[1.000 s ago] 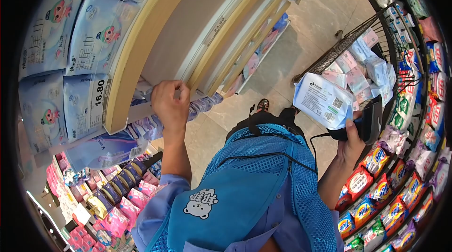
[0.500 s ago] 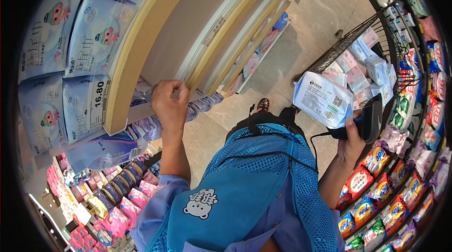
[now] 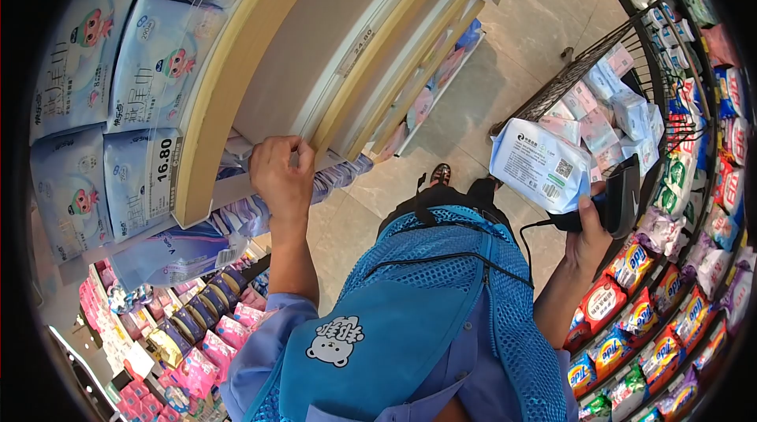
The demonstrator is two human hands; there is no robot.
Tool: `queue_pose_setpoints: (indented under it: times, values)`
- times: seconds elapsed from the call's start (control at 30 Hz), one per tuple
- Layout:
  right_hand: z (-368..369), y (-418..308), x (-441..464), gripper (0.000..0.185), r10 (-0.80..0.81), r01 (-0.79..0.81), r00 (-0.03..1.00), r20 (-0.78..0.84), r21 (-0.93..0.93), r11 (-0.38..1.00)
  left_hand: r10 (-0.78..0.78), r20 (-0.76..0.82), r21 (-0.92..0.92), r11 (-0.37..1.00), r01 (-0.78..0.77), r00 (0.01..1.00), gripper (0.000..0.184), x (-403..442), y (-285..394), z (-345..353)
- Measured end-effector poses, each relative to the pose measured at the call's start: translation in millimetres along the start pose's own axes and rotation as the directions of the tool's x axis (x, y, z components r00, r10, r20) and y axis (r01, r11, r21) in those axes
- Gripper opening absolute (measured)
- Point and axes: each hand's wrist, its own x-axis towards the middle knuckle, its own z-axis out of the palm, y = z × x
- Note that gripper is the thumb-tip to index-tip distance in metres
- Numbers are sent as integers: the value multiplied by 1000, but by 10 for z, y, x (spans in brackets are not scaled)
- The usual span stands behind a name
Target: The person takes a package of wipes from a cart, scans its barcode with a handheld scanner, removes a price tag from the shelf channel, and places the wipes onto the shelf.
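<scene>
My left hand [image 3: 282,177] is curled closed at the end of a pale shelf board, beside the yellow shelf edge [image 3: 335,118]; whether anything is inside it is hidden. My right hand [image 3: 590,237] holds a light blue package [image 3: 540,166] with printed text, a QR code and a barcode facing up. Against the same hand is a black device [image 3: 619,201] with a cable running toward my body; how the fingers hold it is partly hidden. Beyond the package, a wire cart [image 3: 587,67] contains several pink and blue packs [image 3: 599,130].
Blue packs [image 3: 162,67] with a 16.80 price tag [image 3: 164,166] stand on the upper left shelf. Pink packs [image 3: 197,371] hang at the lower left. Curved racks of detergent bags [image 3: 631,264] line the right side. A blue mesh vest [image 3: 394,296] covers my front.
My left hand has shifted very slightly to the left. My right hand, the package and the black device stay almost where they were.
</scene>
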Motion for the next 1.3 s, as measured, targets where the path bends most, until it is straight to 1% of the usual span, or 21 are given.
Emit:
queue_pose_setpoints:
  times: [0.17, 0.37, 0.6, 0.67, 0.8, 0.9, 1.1, 1.17, 1.3]
  values:
    - [-11, 0, 15, 44, 21, -21, 1000, 0, 0, 1000, 12, -7, 17, 1000, -12, 1000, 14, -4, 5, 23]
    - [-65, 21, 61, 44, 4, -4, 1000, 18, 7, 1000, 19, -17, 34, 999, -19, 1000, 14, 2, 53, 42]
    - [-85, 21, 74, 43, 10, -10, 1000, -4, -4, 1000, 24, -28, 27, 999, -23, 999, 13, -6, 77, 63]
    - [-96, 32, 66, 46, 19, -19, 1000, 4, 13, 1000, 21, -7, 20, 1000, -21, 1000, 13, -13, 71, 74]
    - [-128, 36, 94, 47, 23, -23, 1000, 8, 16, 1000, 8, 18, 37, 999, -9, 1000, 12, -5, 88, 93]
    - [-147, 50, 86, 47, 23, -24, 1000, 11, 22, 999, 8, 17, 6, 1000, -8, 1000, 14, -3, 85, 111]
    - [-156, 54, 91, 48, 19, -19, 1000, 1, 17, 1000, -6, 19, -7, 1000, 6, 1000, 13, 12, 138, 144]
    - [-118, 34, 87, 44, 20, -20, 1000, -23, 23, 1000, -13, 17, -44, 999, 14, 1000, 11, 20, 140, 152]
    - [-204, 66, 111, 45, 23, -23, 1000, -14, 20, 1000, -20, 23, -46, 999, 21, 1000, 9, 7, 115, 185]
